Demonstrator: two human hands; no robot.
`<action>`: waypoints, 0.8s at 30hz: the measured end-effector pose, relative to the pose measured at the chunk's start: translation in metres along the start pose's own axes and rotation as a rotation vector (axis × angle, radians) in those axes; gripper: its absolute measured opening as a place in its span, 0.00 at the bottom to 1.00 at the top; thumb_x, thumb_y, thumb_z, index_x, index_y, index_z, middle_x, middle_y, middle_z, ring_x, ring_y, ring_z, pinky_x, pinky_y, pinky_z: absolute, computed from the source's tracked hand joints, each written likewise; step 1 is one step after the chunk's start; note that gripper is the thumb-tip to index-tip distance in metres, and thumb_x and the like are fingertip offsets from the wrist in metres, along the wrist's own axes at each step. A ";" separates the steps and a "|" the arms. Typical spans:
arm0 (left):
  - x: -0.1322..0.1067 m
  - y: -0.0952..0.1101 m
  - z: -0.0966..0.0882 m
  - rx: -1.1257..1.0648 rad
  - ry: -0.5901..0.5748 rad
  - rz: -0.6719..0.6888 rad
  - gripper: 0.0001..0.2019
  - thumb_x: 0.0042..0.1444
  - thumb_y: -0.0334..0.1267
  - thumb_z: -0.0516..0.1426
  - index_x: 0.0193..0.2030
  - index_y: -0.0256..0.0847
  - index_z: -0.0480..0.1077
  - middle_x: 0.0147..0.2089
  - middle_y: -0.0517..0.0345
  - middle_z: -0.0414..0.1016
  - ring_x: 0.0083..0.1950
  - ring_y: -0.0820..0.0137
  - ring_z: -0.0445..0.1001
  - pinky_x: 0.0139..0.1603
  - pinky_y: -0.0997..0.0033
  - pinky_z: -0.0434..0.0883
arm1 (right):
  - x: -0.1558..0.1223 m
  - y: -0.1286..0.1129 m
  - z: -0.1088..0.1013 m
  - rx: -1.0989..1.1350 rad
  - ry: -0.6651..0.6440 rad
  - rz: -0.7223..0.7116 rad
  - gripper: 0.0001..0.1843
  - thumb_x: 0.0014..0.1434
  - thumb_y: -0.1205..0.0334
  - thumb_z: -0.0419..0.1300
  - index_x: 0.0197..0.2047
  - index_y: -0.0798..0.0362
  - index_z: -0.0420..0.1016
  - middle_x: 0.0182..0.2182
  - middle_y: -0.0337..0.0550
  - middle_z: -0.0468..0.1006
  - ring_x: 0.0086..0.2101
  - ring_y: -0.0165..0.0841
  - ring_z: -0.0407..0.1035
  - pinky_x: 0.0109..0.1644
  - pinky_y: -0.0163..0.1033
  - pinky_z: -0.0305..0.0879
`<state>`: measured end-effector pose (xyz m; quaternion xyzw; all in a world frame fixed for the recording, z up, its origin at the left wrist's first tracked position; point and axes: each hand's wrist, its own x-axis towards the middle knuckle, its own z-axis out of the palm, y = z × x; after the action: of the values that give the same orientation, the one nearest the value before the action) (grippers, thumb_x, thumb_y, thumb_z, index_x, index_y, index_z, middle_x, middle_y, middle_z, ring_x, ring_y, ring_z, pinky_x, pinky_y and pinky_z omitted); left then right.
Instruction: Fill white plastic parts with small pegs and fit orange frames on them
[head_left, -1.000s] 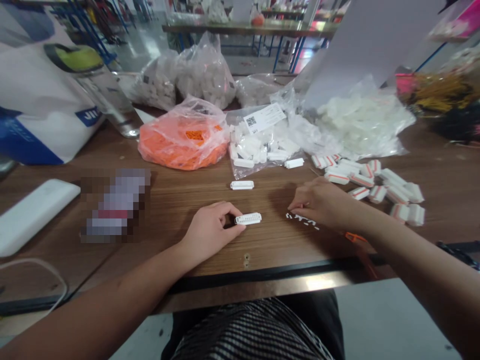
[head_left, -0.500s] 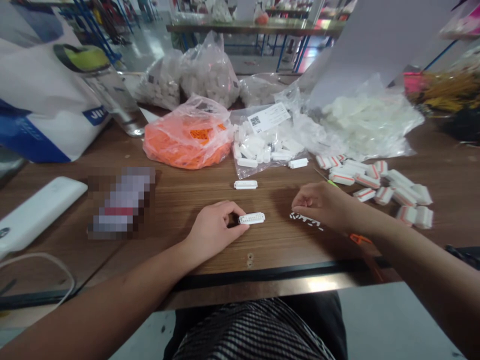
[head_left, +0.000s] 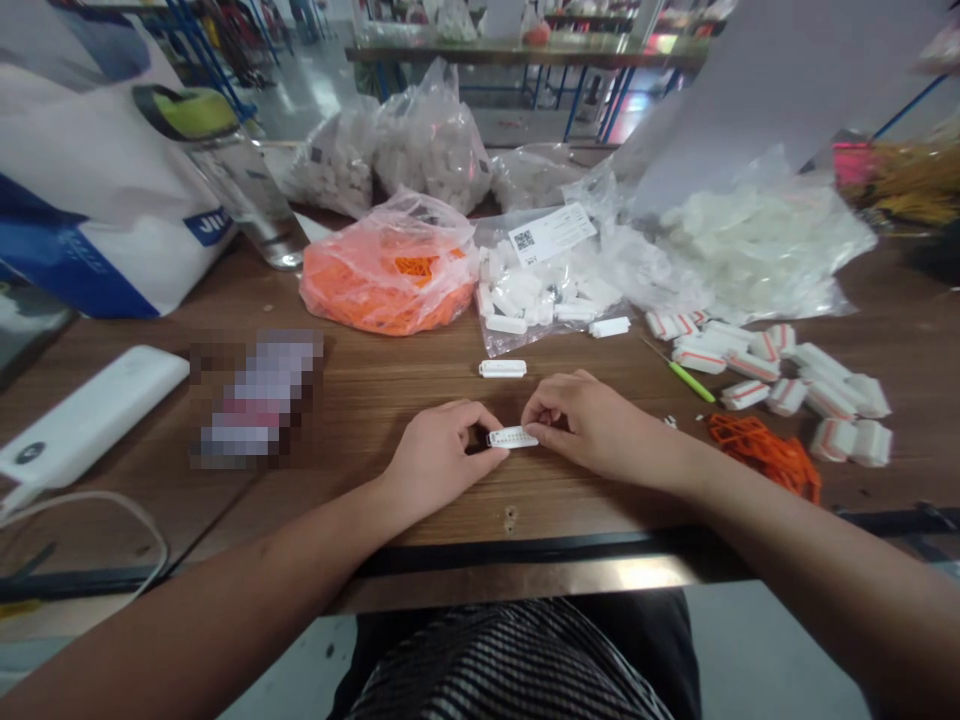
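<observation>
Since the earlier frame, from my remote seat, the right hand (head_left: 592,425) has left the small white bits (head_left: 670,422) and come over to the white strip (head_left: 511,438); the view has drifted a little as well.

Across the table (head_left: 360,380), the bulky goods are set back: the orange-filled bag (head_left: 382,292) and the labelled clear bag (head_left: 517,295) stand beyond the hands, probably to leave working room in front; the white blocks (head_left: 752,367) lie heaped to the right, perhaps so they stay out of the way. The left hand (head_left: 431,455) pinches the strip's left end between thumb and forefinger, I judge to steady it; the right hand's thumb and forefinger are drawn together at its other end, though I cannot tell whether they grip the strip or something tiny. Near the right forearm lie an orange bundle (head_left: 765,458) and a green-handled tool (head_left: 690,380), presumably within easy reach; a second white piece (head_left: 503,369) waits just beyond the fingers.

As for the strip, it lies between both hands near the table's front edge, slim and white, its upper face dotted with rows of little marks; what fills them is too small to tell.
</observation>
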<state>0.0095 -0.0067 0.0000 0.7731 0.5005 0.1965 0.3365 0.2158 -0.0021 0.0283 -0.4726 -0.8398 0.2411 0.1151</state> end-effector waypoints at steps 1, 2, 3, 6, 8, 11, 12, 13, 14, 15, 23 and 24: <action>0.000 0.000 0.000 0.002 -0.002 -0.003 0.04 0.50 0.38 0.62 0.34 0.42 0.75 0.22 0.66 0.62 0.24 0.74 0.59 0.29 0.73 0.59 | 0.000 -0.001 0.000 -0.014 -0.004 -0.008 0.06 0.59 0.63 0.57 0.33 0.53 0.74 0.30 0.41 0.77 0.34 0.34 0.68 0.45 0.42 0.58; 0.000 0.000 0.000 0.002 -0.003 -0.008 0.05 0.50 0.38 0.62 0.34 0.42 0.75 0.22 0.66 0.62 0.24 0.74 0.59 0.29 0.73 0.58 | 0.001 -0.002 0.000 -0.033 -0.005 -0.018 0.06 0.59 0.64 0.57 0.32 0.53 0.74 0.30 0.41 0.77 0.34 0.34 0.68 0.45 0.43 0.57; 0.000 0.000 -0.001 0.002 -0.004 -0.012 0.05 0.50 0.38 0.62 0.33 0.42 0.75 0.22 0.66 0.61 0.24 0.74 0.59 0.28 0.73 0.58 | 0.001 -0.003 0.000 -0.054 -0.002 -0.028 0.06 0.59 0.65 0.57 0.32 0.54 0.75 0.30 0.41 0.77 0.34 0.34 0.68 0.44 0.43 0.57; 0.000 0.000 -0.001 -0.001 -0.003 -0.017 0.05 0.49 0.37 0.63 0.34 0.42 0.75 0.22 0.67 0.61 0.24 0.74 0.59 0.28 0.73 0.58 | -0.002 -0.007 0.000 -0.099 0.018 -0.066 0.08 0.60 0.66 0.56 0.32 0.53 0.76 0.30 0.42 0.77 0.34 0.35 0.67 0.44 0.43 0.56; 0.000 0.000 0.000 -0.007 -0.003 -0.015 0.05 0.49 0.37 0.62 0.34 0.42 0.75 0.22 0.66 0.62 0.24 0.74 0.59 0.28 0.73 0.58 | -0.006 -0.006 0.000 -0.107 0.038 -0.104 0.10 0.62 0.65 0.55 0.34 0.52 0.78 0.30 0.42 0.77 0.34 0.34 0.67 0.43 0.42 0.55; -0.001 0.000 0.000 -0.009 -0.001 -0.009 0.05 0.49 0.37 0.62 0.34 0.43 0.76 0.23 0.66 0.63 0.24 0.75 0.59 0.28 0.73 0.58 | -0.015 -0.003 -0.001 -0.116 0.119 -0.145 0.12 0.63 0.64 0.53 0.38 0.52 0.79 0.29 0.42 0.77 0.34 0.34 0.67 0.43 0.42 0.55; -0.001 -0.001 0.001 -0.008 0.000 -0.006 0.05 0.50 0.37 0.62 0.34 0.43 0.76 0.23 0.66 0.63 0.24 0.75 0.59 0.28 0.73 0.58 | -0.017 -0.002 -0.001 -0.123 0.147 -0.151 0.12 0.63 0.64 0.54 0.39 0.52 0.80 0.29 0.41 0.77 0.34 0.34 0.67 0.43 0.42 0.55; 0.000 -0.001 0.001 -0.008 0.001 -0.004 0.05 0.49 0.38 0.62 0.34 0.43 0.76 0.23 0.66 0.63 0.24 0.75 0.58 0.28 0.73 0.58 | -0.018 -0.001 -0.001 -0.133 0.169 -0.157 0.11 0.62 0.64 0.54 0.38 0.52 0.80 0.29 0.41 0.77 0.33 0.34 0.67 0.43 0.43 0.55; 0.000 -0.001 0.001 -0.010 0.000 -0.004 0.05 0.49 0.38 0.62 0.34 0.42 0.76 0.23 0.66 0.62 0.24 0.75 0.58 0.28 0.73 0.58 | -0.019 -0.001 0.001 -0.152 0.186 -0.166 0.11 0.62 0.64 0.55 0.37 0.52 0.80 0.28 0.41 0.76 0.33 0.33 0.67 0.43 0.43 0.55; 0.000 -0.002 0.001 -0.012 0.001 -0.005 0.05 0.49 0.38 0.62 0.34 0.42 0.76 0.23 0.67 0.62 0.23 0.75 0.58 0.27 0.73 0.57 | -0.019 -0.002 0.003 -0.180 0.199 -0.181 0.11 0.62 0.64 0.56 0.35 0.52 0.80 0.27 0.41 0.76 0.33 0.33 0.67 0.43 0.43 0.55; 0.001 -0.003 0.002 0.004 0.024 0.016 0.04 0.49 0.37 0.63 0.33 0.41 0.75 0.22 0.67 0.61 0.23 0.75 0.58 0.27 0.74 0.57 | -0.022 -0.011 0.016 -0.379 0.277 -0.253 0.16 0.63 0.64 0.52 0.29 0.55 0.78 0.26 0.44 0.76 0.31 0.35 0.66 0.42 0.45 0.57; 0.001 -0.004 0.001 0.003 0.020 0.020 0.04 0.49 0.37 0.63 0.33 0.42 0.75 0.22 0.67 0.61 0.23 0.75 0.58 0.27 0.74 0.57 | -0.024 -0.007 0.011 -0.301 0.280 -0.218 0.16 0.63 0.63 0.52 0.30 0.54 0.79 0.26 0.43 0.77 0.31 0.34 0.67 0.42 0.45 0.57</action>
<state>0.0085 -0.0051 -0.0036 0.7767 0.4962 0.2069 0.3281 0.2186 -0.0288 0.0231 -0.4199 -0.8881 0.0314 0.1844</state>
